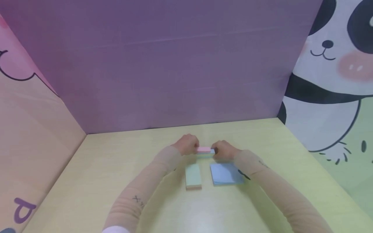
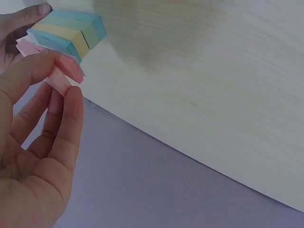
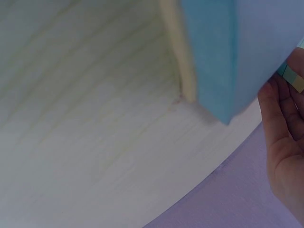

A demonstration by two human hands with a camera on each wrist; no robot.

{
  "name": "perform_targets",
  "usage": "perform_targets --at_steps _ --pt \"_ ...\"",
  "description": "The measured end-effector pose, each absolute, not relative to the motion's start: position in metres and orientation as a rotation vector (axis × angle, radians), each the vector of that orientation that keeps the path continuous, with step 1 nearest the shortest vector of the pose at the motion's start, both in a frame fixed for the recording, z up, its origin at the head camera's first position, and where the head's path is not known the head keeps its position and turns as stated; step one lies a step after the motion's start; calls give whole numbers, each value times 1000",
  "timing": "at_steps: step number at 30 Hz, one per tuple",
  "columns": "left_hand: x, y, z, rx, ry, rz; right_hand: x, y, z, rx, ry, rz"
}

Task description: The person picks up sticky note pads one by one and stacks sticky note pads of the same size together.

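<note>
Thumb and fingers of my left hand (image 1: 187,144) pinch a pink sticky-note pad (image 2: 69,66), whose sheets are partly fanned. Just beneath it is a stack of blue, yellow and green sticky-note pads (image 2: 71,28). My right hand (image 1: 225,150) grips the stack's other end, its thumb along the edge in the left wrist view. Closer to me lie a pale green pad (image 1: 193,176) and a wider blue pad (image 1: 226,173), partly below the right forearm. That blue pad (image 3: 266,42) looms large in the right wrist view, over a yellowish layer.
The light wooden table (image 1: 131,161) ends at a purple back panel (image 1: 175,81). A printed panda panel (image 1: 326,119) stands on the right and a pink and peach panel (image 1: 35,119) on the left.
</note>
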State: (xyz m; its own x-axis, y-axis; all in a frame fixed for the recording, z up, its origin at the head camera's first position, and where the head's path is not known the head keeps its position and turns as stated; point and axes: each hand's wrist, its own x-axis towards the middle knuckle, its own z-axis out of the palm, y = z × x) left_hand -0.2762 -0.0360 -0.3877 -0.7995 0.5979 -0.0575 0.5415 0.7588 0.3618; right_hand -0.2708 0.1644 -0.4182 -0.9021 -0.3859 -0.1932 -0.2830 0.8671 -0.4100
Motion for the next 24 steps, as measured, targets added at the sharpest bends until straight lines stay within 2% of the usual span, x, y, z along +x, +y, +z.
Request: perform_targets --at_steps 12,24 --pt "-278 -25 -391 912 2789 475 -273 167 -421 -502 2769 -584" --pt "-279 -20 -395 770 2744 536 -271 163 -419 -444 2754 -593"
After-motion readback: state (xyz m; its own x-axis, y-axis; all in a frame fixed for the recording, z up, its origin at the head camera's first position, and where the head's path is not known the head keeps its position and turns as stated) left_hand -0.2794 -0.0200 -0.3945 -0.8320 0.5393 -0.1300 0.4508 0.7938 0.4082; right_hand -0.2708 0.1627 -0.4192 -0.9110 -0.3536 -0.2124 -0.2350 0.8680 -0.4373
